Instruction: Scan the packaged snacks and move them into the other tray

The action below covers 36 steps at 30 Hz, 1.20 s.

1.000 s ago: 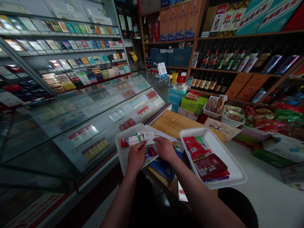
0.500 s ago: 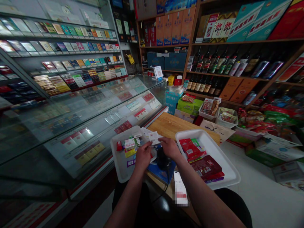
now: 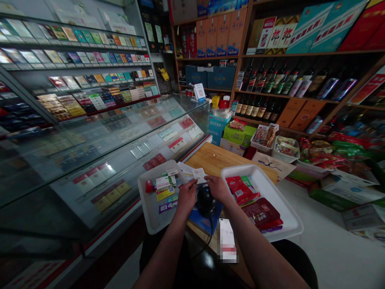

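In the head view, my left hand [image 3: 187,196] and my right hand [image 3: 217,188] face each other, fingers pinched on a small white printed packet [image 3: 199,174] between them. Whether it is a card or a flat box I cannot tell. Just below the packet is a black scanner-like device [image 3: 206,200] with a cable, above a blue flat item [image 3: 201,220]. Left of my left hand, a white tray [image 3: 146,214] holds small colourful packs. To the right, another white tray [image 3: 290,208] contains red and maroon packets. White paper [image 3: 184,168] lies behind my left hand.
A phone [image 3: 227,237] lies near the front edge of the wooden table [image 3: 207,154]. The glass display counter [image 3: 120,160] runs along the left. Shelves with bottles and boxes [image 3: 288,110] stand behind. Snack bins [image 3: 285,150] and cartons sit on the right.
Both hands have shifted slightly right with the white packet, which now shows its printed face more squarely. More of the black device is uncovered.
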Each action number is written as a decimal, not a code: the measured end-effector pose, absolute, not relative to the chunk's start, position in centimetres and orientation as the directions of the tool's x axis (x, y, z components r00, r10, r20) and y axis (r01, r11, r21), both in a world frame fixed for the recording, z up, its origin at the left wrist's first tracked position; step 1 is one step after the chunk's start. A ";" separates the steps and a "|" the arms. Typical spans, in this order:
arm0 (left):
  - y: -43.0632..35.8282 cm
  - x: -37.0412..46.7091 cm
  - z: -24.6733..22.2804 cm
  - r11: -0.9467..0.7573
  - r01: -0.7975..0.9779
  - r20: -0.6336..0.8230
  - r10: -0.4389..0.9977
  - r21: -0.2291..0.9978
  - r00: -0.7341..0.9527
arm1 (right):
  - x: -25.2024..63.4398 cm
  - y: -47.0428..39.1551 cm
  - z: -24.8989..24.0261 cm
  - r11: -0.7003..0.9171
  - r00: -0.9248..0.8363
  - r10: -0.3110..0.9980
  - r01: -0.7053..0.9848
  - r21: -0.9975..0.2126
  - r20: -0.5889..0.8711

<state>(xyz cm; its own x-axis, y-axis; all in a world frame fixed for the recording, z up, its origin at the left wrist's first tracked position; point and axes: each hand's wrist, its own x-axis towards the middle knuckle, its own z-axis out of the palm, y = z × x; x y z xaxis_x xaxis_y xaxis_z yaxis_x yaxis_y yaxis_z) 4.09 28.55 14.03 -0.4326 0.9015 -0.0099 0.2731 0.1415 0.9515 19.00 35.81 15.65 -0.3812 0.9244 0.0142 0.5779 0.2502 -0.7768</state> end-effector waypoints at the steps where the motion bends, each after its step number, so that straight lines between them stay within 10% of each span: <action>1: 28.6 4.2 13.9 0.137 0.278 -0.005 0.904 0.951 -0.428 | 19.1 35.9 15.5 0.249 -0.379 0.925 0.577 -0.778 0.015; 36: 29.7 4.5 12.7 0.128 0.357 0.028 0.915 0.925 -0.402 | 19.7 36.4 13.4 0.203 -0.367 0.930 0.513 -0.834 0.001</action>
<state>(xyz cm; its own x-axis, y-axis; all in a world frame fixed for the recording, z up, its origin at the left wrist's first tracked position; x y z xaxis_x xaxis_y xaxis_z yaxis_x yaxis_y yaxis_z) 4.50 29.71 12.65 -0.4025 0.9150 0.0282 0.3565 0.1283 0.9254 19.74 36.44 13.39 -0.3666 0.9304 0.0009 0.5131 0.2030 -0.8340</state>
